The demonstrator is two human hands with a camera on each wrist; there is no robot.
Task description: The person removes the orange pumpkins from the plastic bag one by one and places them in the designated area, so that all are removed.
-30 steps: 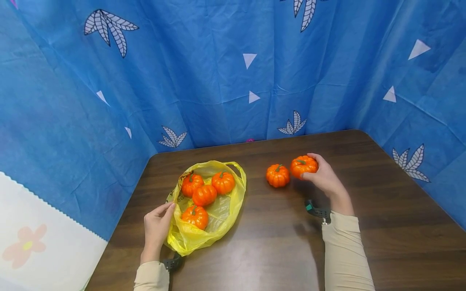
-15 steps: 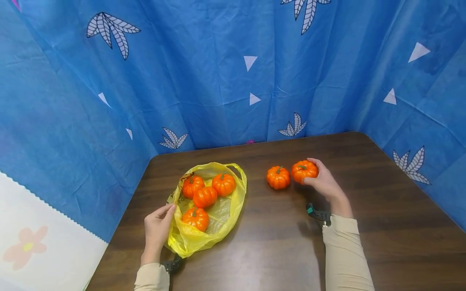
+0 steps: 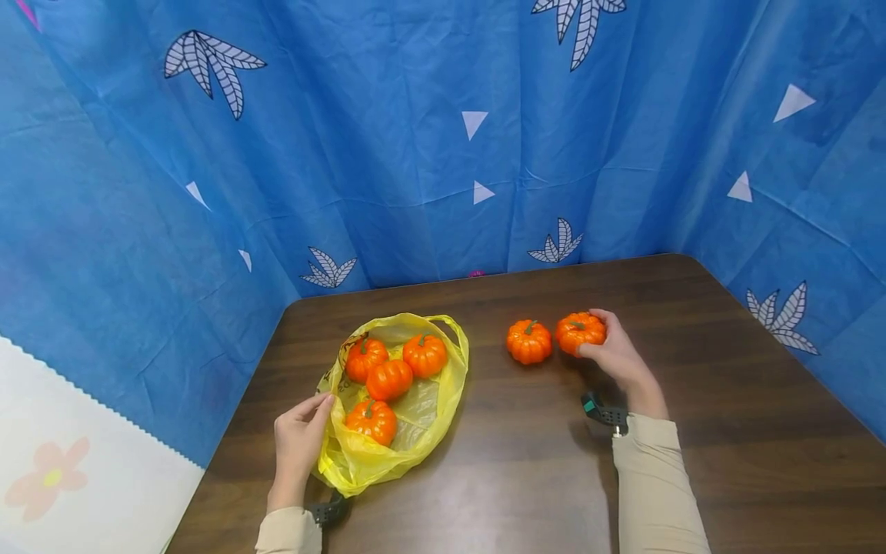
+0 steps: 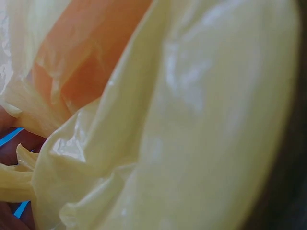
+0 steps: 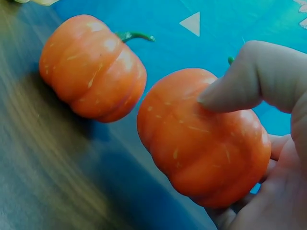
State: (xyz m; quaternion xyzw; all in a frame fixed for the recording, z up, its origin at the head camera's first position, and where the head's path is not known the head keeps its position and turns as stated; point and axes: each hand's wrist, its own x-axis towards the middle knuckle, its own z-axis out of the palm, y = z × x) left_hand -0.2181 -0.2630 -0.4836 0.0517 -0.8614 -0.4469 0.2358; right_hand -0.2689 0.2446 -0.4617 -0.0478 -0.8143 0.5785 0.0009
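My left hand [image 3: 299, 438] pinches the near left rim of a yellow plastic bag [image 3: 446, 392] in the head view. The bag lies with its mouth spread, and several small orange pumpkins [image 3: 389, 380] sit inside. In the left wrist view the yellow film [image 4: 216, 96] fills most of the frame, with orange showing through. On the right, my right hand [image 3: 623, 358] grips a pumpkin [image 5: 201, 143] from its right side, thumb on one face and fingers behind. Another pumpkin [image 3: 529, 342] stands on the table just left of it, green stem up.
A dark wood table [image 3: 512, 462] bears everything. Blue curtains [image 3: 415, 154] with leaf and triangle prints hang behind it and at both sides. A white cloth with a flower print [image 3: 51, 477] is at the lower left.
My right hand and its pumpkin have come down slightly toward the table, beside the standing pumpkin. The left hand keeps its hold on the bag. The head view has tilted a little.
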